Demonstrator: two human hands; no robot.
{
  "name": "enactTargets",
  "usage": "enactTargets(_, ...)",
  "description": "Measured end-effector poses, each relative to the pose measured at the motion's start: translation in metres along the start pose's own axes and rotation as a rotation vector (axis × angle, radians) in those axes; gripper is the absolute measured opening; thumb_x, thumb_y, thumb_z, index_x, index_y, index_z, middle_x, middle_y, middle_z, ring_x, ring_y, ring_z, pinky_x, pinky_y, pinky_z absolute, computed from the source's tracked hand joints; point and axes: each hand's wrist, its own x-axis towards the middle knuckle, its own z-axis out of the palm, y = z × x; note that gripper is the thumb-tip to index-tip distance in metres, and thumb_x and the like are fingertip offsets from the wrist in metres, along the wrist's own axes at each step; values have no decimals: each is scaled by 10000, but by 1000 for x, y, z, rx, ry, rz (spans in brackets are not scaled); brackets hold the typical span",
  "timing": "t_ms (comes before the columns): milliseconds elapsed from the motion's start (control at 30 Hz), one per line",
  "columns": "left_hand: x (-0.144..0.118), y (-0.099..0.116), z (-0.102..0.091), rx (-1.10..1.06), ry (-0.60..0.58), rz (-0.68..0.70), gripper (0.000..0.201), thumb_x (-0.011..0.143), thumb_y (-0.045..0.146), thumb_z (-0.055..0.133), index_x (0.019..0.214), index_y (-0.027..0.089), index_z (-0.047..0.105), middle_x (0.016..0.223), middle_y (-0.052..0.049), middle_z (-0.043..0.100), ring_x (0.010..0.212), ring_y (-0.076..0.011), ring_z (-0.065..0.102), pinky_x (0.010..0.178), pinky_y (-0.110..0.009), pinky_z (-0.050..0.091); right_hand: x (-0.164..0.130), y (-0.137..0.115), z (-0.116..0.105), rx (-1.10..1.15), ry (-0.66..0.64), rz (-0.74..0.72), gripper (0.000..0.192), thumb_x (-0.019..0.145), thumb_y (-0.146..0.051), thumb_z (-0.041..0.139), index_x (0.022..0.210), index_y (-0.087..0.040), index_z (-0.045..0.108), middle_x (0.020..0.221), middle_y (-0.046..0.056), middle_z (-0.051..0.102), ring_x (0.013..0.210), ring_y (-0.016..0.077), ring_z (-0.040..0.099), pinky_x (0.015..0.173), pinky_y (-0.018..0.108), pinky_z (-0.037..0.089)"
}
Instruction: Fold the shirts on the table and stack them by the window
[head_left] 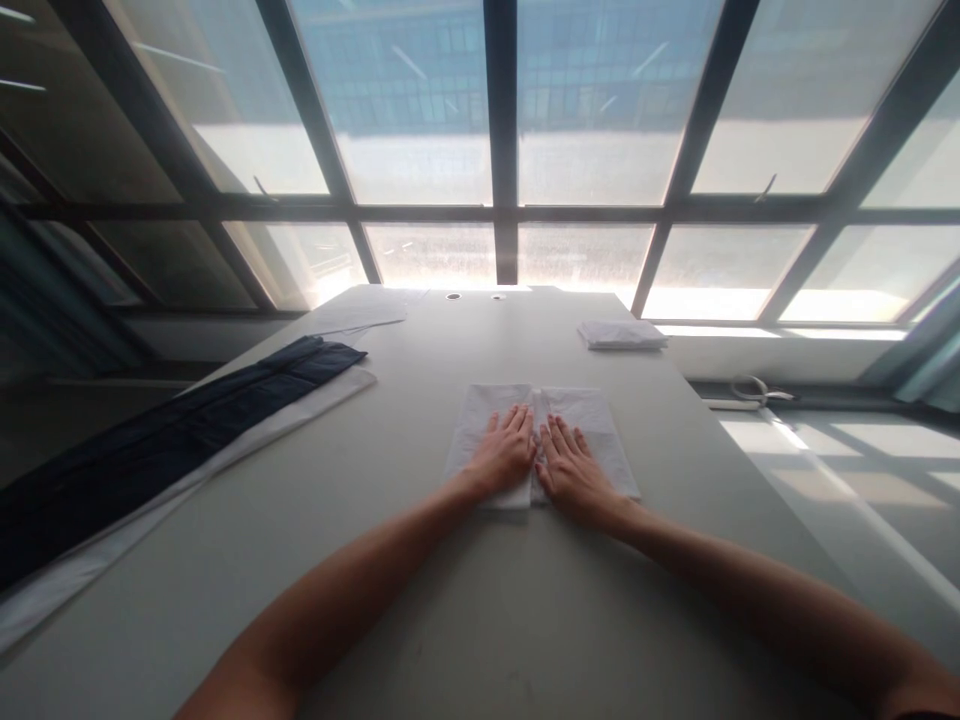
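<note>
Bare desk near side and right of the cloth: free passage. Left blocked by long navy strip on white sheet. Far right: folded stack. Far left: paper.

Dark cloth cut off left.

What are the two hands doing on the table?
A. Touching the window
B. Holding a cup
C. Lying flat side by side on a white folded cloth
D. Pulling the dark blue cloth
C: the left hand and the right hand lie flat, palms down, side by side on the white folded cloth, while the dark blue cloth lies untouched off to the left.
</note>
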Motion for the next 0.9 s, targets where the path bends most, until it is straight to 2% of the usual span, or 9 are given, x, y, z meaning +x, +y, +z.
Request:
enactTargets(167, -2, -2, -1, -26, -11, 11, 577, 1051, 270, 262, 1599, 104, 336, 1656, -191, 320, 1560, -315, 233, 1227, -567, 236, -11, -15, 1, 128, -4, -37, 712, 960, -300, 447, 1594, -2, 322, 1668, 213, 244, 1574, 327, 117, 1272, 526, 168)
enactTargets(300, -1, -4, 1, -38, -7, 37, 599, 1006, 218, 356, 1596, 115, 341, 1661, -191, 310, 1562, -318, 227, 1229, -570, 232, -4, -10, -10, 383, 79, -23, 610, 977, -266, 377, 1570, -132, 429, 1593, 132, 454, 1495, 256, 387, 1240, 472, 302)
enactTargets(367, -1, -3, 0, -64, 29, 29, 570, 1016, 230, 358, 1573, 111, 381, 1644, -194, 347, 1548, -322, 267, 1229, -575, 242, 10, 5, -15, 450, 167, 24, 559, 990, -242, 327, 1509, -181, 525, 1537, 99, 536, 1443, 222, 464, 1224, 436, 336)
enactTargets(433, -1, 0, -2, -110, 91, 43, 531, 1040, 265, 351, 1543, 115, 430, 1610, -188, 414, 1519, -313, 334, 1228, -557, 270, 27, 25, -17, 421, 203, 90, 552, 993, -236, 318, 1485, -154, 554, 1538, 114, 532, 1467, 224, 428, 1235, 422, 313)
enactTargets(500, -1, 4, -5, -168, 151, 126, 498, 1056, 294, 358, 1516, 143, 475, 1571, -159, 479, 1487, -277, 393, 1231, -496, 306, 46, 47, -15, 341, 133, 135, 562, 998, -250, 332, 1509, -106, 517, 1581, 144, 472, 1510, 250, 356, 1249, 444, 271)
enactTargets(600, -1, 6, -7, -226, 187, 296, 470, 1057, 312, 396, 1493, 184, 516, 1559, -123, 496, 1481, -231, 400, 1238, -409, 329, 70, 75, -8, 248, -50, 68, 568, 1029, -293, 318, 1547, -106, 459, 1619, 152, 408, 1532, 267, 308, 1251, 491, 233)
enactTargets(733, -4, 5, -8, -216, 148, 373, 476, 1054, 333, 421, 1499, 202, 524, 1603, -106, 444, 1529, -248, 318, 1263, -429, 293, 91, 103, -6, 205, -180, -11, 578, 1066, -374, 291, 1567, -117, 417, 1639, 152, 368, 1541, 263, 286, 1250, 526, 193)
enactTargets(800, -5, 5, -8, -208, 123, 374, 472, 1062, 346, 410, 1502, 222, 526, 1613, -93, 434, 1535, -253, 309, 1265, -444, 282, 95, 114, -7, 171, -152, 38, 562, 1062, -385, 326, 1534, -114, 464, 1619, 167, 402, 1532, 279, 305, 1244, 540, 191)
enactTargets(900, -7, 6, -10, -213, 105, 355, 464, 1072, 352, 390, 1501, 242, 532, 1620, -92, 425, 1519, -258, 344, 1259, -452, 276, 92, 130, -11, 189, 50, 174, 514, 1025, -317, 392, 1456, -86, 549, 1542, 193, 508, 1474, 263, 413, 1229, 460, 272)
